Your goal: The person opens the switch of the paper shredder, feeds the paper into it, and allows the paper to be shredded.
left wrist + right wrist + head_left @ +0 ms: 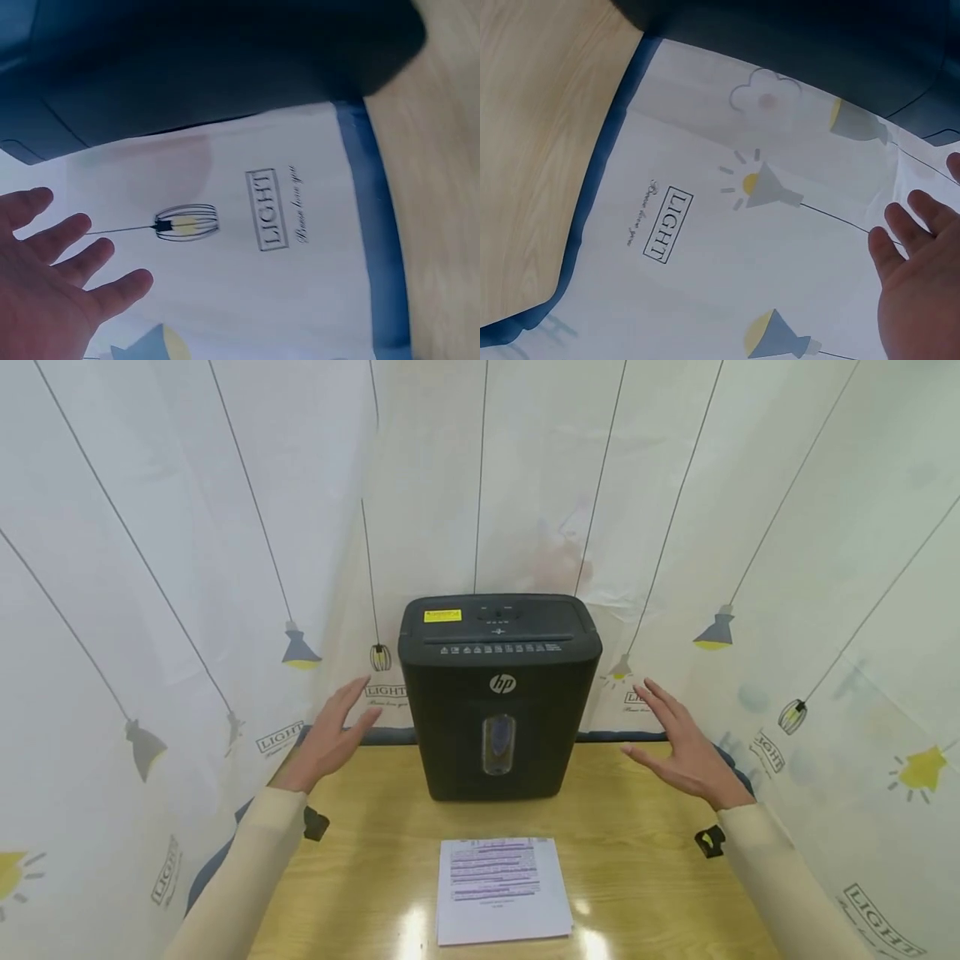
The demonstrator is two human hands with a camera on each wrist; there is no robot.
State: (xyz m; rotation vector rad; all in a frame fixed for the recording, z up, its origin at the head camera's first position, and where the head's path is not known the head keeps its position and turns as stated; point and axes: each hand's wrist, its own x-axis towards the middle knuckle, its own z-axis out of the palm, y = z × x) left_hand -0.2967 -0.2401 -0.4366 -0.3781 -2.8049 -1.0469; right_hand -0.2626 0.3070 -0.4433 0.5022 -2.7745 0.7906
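Note:
A black HP paper shredder (457, 727) stands upright at the back of the wooden table, with a small clear window in its front and a yellow label on top. In front of it lies a stack of printed paper sheets (517, 918), the top one marked with purple lines. To the shredder's left, my left hand (327, 739) hovers with its fingers spread, apart from the machine. My right hand (684, 752) is held up on the other side, fingers extended, also touching nothing. Both wrist views show the shredder's dark side (225, 67) beyond the fingers.
White curtain (525, 468) printed with hanging lamps surrounds the table (360, 860) at the back and both sides. A dark blue edge runs along the tabletop's back. Black wrist-strap pieces (316, 824) show beside the sleeves.

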